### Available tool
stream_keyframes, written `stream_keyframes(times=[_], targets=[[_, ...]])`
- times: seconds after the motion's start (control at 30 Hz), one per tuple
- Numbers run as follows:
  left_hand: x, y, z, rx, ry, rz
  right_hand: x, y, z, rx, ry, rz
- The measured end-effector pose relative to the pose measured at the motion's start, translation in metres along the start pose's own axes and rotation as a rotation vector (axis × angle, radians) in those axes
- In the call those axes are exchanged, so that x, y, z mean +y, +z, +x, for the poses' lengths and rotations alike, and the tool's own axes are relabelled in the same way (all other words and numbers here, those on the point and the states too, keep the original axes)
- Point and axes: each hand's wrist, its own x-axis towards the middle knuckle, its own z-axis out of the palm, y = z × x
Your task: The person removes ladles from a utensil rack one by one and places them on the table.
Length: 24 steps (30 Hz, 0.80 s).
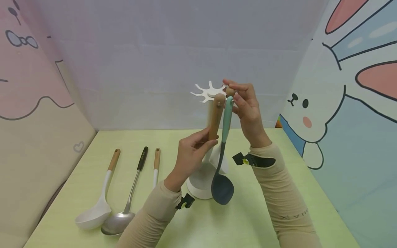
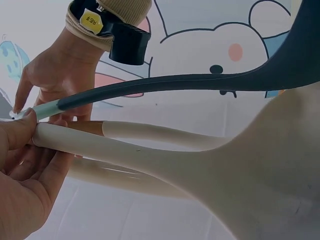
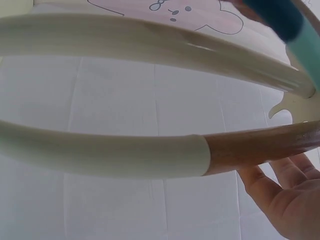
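A white utensil stand with a spoked hook top (image 1: pixel 209 93) rises from a round base (image 1: pixel 200 187). My left hand (image 1: pixel 193 151) grips the wooden handle (image 1: pixel 218 117) of a white utensil, whose broad white head (image 2: pixel 270 155) shows in the left wrist view. At the hooks, my right hand (image 1: pixel 246 106) pinches the end of another wooden handle (image 3: pixel 265 147) with a white shaft (image 3: pixel 105 155). Between the hands hangs a dark spoon (image 1: pixel 222 189) with a mint handle (image 1: pixel 227 119), its top close to my right thumb. Whether the handles sit on hooks is hidden.
On the table's left lie a white ladle (image 1: pixel 94 215) with a wooden handle, a steel ladle (image 1: pixel 119 222) with a black handle, and a wooden-handled white utensil (image 1: pixel 157 160) partly behind my left arm. A white sheet (image 1: pixel 155 86) stands behind the table.
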Motion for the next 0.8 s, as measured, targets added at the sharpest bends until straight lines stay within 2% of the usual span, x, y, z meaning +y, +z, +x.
stream_keyframes(times=[0.27, 0.53, 0.8], targets=[[0.0045, -0.0009, 0.001, -0.014, -0.024, -0.016, -0.0001, -0.0002, -0.0005, 0.002, -0.001, -0.015], [0.0046, -0.0026, -0.0011, -0.024, -0.007, -0.01, 0.0001, -0.0002, -0.0003, 0.007, 0.008, -0.019], [0.0073, -0.0034, -0.006, -0.036, -0.024, -0.011, -0.0011, 0.0006, -0.0006, 0.006, 0.019, -0.041]])
